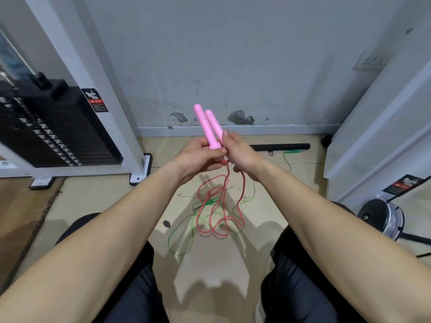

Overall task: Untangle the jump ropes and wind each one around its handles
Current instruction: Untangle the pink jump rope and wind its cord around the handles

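Between white frames [102, 94], left hand [198, 156] and right hand [239, 151] grip pink handles [210, 128]

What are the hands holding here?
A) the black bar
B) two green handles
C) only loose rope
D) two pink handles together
D: the left hand and right hand both grip the pink handles, with the red rope hanging to the floor.

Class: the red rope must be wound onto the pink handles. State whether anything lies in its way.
Yes: the green rope crosses the loops of the red rope on the floor and may drag along. The left hand and right hand grip the pink handles, nothing between.
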